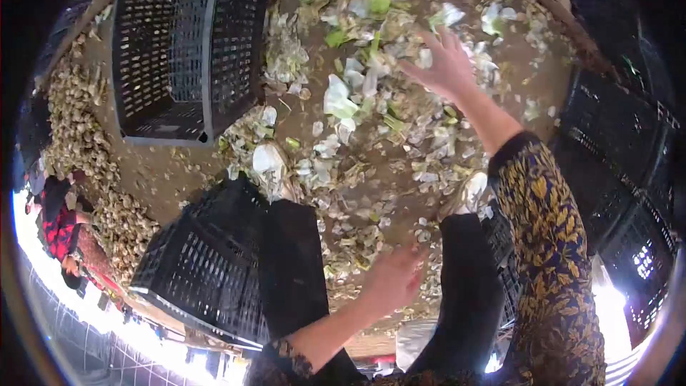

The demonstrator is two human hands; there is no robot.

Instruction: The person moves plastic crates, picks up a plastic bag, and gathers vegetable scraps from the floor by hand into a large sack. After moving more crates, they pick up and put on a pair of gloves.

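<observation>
My right hand (449,66) reaches far out over the dirt floor, its fingers spread above scattered leaf scraps and pale peelings. Nothing shows in its grasp. Close to its fingertips lies a white-green leaf scrap (447,16). Between my knees, my left hand (394,277) hovers low over more peelings; its fingers look bent but are blurred, so whether they hold anything is unclear. A larger pale leaf piece (339,99) and a bright green scrap (376,0) lie on the littered ground ahead.
An empty black plastic crate (201,50) stands at the upper left, another crate (204,264) beside my left leg. Stacked black crates (614,143) line the right side. A heap of garlic-like bulbs (82,129) spreads at left, near another person in red and black (61,221).
</observation>
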